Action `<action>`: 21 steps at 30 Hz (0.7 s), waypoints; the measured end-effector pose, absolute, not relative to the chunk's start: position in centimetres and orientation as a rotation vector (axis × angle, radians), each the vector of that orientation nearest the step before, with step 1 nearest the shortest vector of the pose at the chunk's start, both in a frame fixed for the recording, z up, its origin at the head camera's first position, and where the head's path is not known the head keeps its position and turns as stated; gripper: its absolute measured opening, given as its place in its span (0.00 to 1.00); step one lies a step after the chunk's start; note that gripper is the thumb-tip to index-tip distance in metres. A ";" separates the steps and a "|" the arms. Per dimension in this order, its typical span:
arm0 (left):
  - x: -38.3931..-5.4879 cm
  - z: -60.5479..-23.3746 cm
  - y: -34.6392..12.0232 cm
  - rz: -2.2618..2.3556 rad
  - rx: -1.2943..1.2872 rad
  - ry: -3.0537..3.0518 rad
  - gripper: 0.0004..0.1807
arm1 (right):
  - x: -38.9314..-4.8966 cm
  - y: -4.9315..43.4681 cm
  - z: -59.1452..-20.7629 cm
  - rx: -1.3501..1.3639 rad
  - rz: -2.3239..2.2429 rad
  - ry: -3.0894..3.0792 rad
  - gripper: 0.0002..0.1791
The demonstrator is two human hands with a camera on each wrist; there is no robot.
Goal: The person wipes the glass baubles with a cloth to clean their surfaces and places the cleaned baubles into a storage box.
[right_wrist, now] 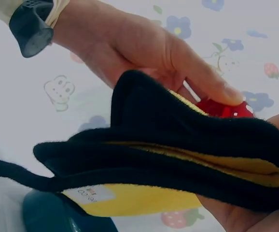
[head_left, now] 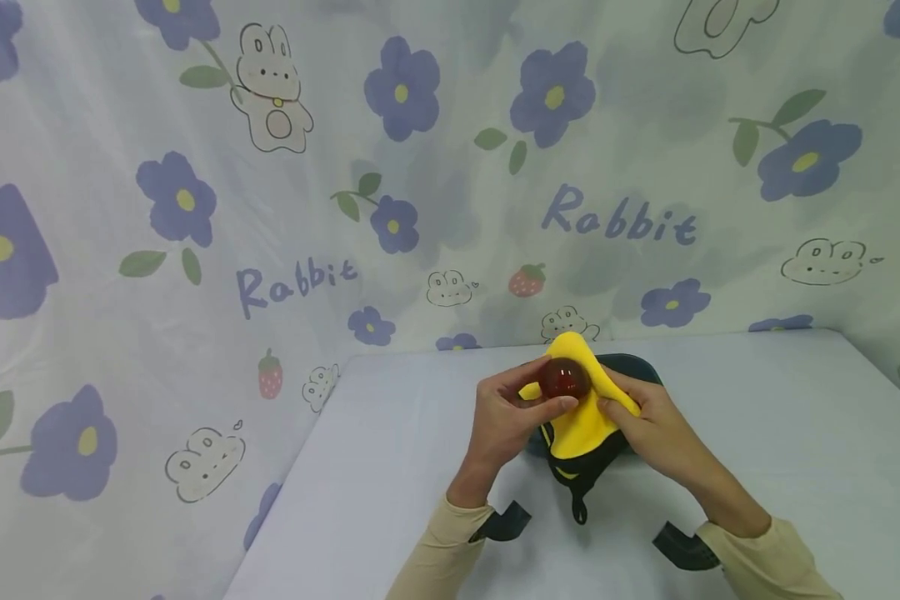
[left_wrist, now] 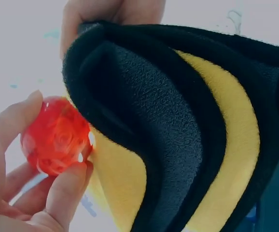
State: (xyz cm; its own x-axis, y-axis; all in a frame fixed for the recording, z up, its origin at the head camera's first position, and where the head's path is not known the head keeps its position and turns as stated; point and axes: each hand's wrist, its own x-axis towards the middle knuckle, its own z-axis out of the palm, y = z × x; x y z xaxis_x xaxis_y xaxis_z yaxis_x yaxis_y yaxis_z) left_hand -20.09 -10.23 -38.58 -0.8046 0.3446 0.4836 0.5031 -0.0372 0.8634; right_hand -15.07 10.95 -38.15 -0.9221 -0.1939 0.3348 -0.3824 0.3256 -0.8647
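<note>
In the head view my left hand (head_left: 502,421) pinches a glossy, see-through red ball (head_left: 565,379) between its thumb and fingers. My right hand (head_left: 648,423) grips a yellow cloth with black edging (head_left: 581,429) by its right side. The ball lies against the cloth's yellow face. From the left wrist view, the cloth (left_wrist: 163,111) hangs in black and yellow folds beside the red ball (left_wrist: 57,135), with fingertips on either side. Seen from the right wrist, the folded cloth (right_wrist: 178,140) hides most of the ball (right_wrist: 226,108); a black loop strap trails from one corner.
A dark green container (head_left: 633,365) stands on the white table (head_left: 390,467) behind and below the hands. A curtain printed with flowers and rabbits (head_left: 450,192) rises at the table's back and left. Black wrist mounts (head_left: 504,523) sit on both sleeves.
</note>
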 end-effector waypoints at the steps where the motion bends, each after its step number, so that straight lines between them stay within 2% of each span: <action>1: -20.1 -38.6 -10.2 -1.974 -0.919 -2.089 0.27 | -15.0 10.9 -38.1 0.522 1.640 -2.420 0.28; 13: -20.1 -38.8 -10.1 -1.893 -0.808 -2.217 0.34 | -14.1 10.9 -36.9 0.405 1.445 -2.533 0.30; 21: -19.9 -38.6 -10.3 -1.845 -0.749 -2.313 0.34 | -13.2 10.8 -36.5 0.447 1.317 -2.502 0.29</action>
State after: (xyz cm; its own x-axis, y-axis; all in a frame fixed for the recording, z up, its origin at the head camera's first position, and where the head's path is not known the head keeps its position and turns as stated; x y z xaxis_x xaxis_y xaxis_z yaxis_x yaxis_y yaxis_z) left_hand -19.88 -10.26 -38.59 -0.8757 0.3174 0.3638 0.4253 0.1505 0.8924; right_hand -13.20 10.81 -36.53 -0.9135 -0.1410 0.3817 -0.3945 0.5371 -0.7456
